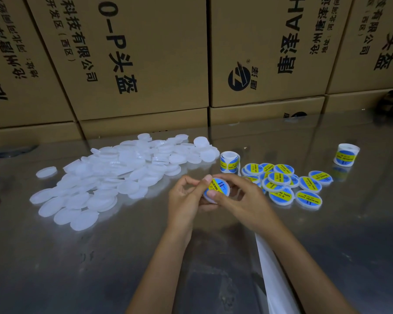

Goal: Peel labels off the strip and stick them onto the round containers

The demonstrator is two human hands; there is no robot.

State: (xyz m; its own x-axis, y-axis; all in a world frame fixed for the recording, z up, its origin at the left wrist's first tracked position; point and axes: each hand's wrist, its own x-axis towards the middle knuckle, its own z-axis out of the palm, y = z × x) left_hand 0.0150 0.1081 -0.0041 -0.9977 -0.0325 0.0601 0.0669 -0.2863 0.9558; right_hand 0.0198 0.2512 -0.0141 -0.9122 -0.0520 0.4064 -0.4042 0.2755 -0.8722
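A glossy steel counter runs up to a wall of printed cardboard boxes. Above it, the left hand and right hand together pinch a round container bearing a blue-yellow label, between blank containers and labelled ones.

We read "SOLDERING" on the yellow band of the held container's label, "PASTE" on a labelled container on the worktop, "头盔" and "科技有限公司" on the cardboard boxes

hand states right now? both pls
Left hand: grips the round container, thumb on its label.
Right hand: holds the same container, thumb pressing its near edge.
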